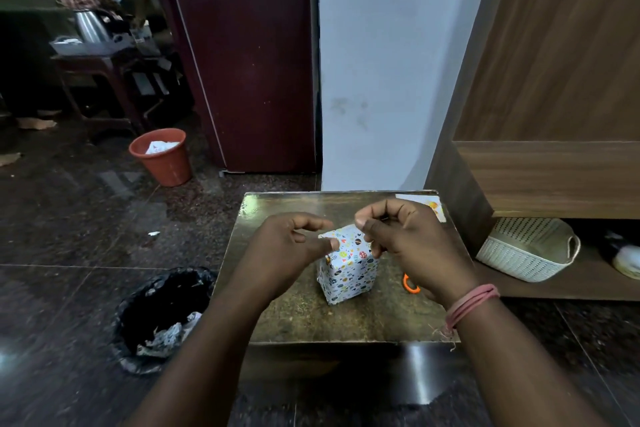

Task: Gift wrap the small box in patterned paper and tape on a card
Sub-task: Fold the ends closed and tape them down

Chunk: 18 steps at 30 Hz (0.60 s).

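- The box [347, 267] stands upright near the middle of the small table [301, 315], already covered in patterned paper on every face that shows.
- The wrapping looks nearly done as far as can be judged; only the top end of the box, under the hands, may be unfinished.
- A card [437, 208] with an orange mark lies flat at the table's far right corner, well behind the box and apart from it, so taping it on is not yet done.
- The left hand [289, 246] sits just left of the box top, fingers curled, thumb tip touching the top left edge of the paper.
- The right hand [403, 239] hovers over the box's top right, thumb and forefinger pinched together; it may hold a bit of clear tape, but nothing can be made out between them.
- Whether a strip of tape runs between the two hands cannot be told.
- An orange loop [411, 284], perhaps a scissors handle, peeks out right of the box; the rest is hidden under the right wrist.
- No tape roll shows on the table.
- The box's far side and its top fold are hidden by the hands.
- A black bin [162, 315] with paper scraps stands on the floor left of the table.
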Motion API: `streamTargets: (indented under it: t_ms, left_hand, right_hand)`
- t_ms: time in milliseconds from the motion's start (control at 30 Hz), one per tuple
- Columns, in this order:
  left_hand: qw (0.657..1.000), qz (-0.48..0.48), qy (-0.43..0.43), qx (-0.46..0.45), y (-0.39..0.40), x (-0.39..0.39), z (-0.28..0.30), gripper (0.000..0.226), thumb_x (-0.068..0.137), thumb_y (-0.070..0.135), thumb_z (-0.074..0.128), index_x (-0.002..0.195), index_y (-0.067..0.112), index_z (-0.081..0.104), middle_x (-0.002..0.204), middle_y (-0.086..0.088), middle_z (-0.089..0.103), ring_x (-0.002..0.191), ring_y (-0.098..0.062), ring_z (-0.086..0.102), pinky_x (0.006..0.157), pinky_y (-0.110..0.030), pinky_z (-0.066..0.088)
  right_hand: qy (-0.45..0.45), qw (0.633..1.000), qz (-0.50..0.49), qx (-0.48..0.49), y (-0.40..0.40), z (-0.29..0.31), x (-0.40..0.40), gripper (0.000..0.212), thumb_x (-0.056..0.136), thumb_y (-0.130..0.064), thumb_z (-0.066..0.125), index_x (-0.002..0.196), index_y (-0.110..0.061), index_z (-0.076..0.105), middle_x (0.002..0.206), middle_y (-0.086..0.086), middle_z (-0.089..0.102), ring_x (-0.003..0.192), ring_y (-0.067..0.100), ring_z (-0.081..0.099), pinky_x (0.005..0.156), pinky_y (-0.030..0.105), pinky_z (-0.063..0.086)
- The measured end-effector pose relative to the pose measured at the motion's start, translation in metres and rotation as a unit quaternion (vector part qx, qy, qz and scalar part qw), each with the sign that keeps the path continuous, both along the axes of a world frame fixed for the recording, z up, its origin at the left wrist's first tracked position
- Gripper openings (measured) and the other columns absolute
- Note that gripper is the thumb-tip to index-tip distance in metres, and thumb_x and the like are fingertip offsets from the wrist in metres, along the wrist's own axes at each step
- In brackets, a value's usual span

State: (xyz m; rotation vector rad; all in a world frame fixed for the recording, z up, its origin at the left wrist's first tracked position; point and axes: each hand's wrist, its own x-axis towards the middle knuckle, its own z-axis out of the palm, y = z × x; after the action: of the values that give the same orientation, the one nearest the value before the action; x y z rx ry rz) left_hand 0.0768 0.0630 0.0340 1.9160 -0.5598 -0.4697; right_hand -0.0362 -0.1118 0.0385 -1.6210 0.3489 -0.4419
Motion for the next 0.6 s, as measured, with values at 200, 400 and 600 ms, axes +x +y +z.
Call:
streamTargets:
  t_ms: [200, 400, 600]
  left_hand:
    - [1.0, 0.024, -0.006, 0.01, -0.003, -0.01, 0.003, 0.023, 0.073, 0.021, 0.093, 0.09, 0.029, 0.079, 0.075, 0.001, 0.078, 0.076, -0.027, 0.075, 0.077, -0.038, 0.058]
    - [0.999, 0.044, -0.007, 0.018, -0.003, -0.013, 0.004, 0.021, 0.074, 0.024, 0.092, 0.091, 0.027, 0.081, 0.082, 0.011, 0.079, 0.075, -0.009, 0.072, 0.07, -0.024, 0.05]
    - [1.0, 0.016, 0.019, 0.012, -0.002, -0.008, -0.001, 0.026, 0.076, 0.02, 0.091, 0.1, 0.023, 0.082, 0.089, 0.008, 0.079, 0.085, -0.002, 0.073, 0.074, -0.02, 0.049]
  right_hand:
    - [0.034, 0.995, 0.009, -0.092, 0.007, 0.001, 0.005, 0.009, 0.093, -0.015, 0.072, 0.085, -0.02, 0.071, 0.069, -0.008, 0.065, 0.062, 0.007, 0.057, 0.058, 0.025, 0.044]
    - [0.125, 0.942, 0.068, -0.303, 0.005, 0.014, 0.012, 0.015, 0.1, -0.022, 0.059, 0.086, -0.025, 0.063, 0.08, -0.009, 0.064, 0.07, 0.005, 0.056, 0.067, 0.029, 0.047]
    - [0.218, 0.86, 0.148, -0.437, 0.007, 0.024, 0.033, 0.011, 0.1, -0.025, 0.057, 0.092, -0.03, 0.06, 0.091, -0.007, 0.063, 0.085, 0.014, 0.06, 0.073, 0.034, 0.05]
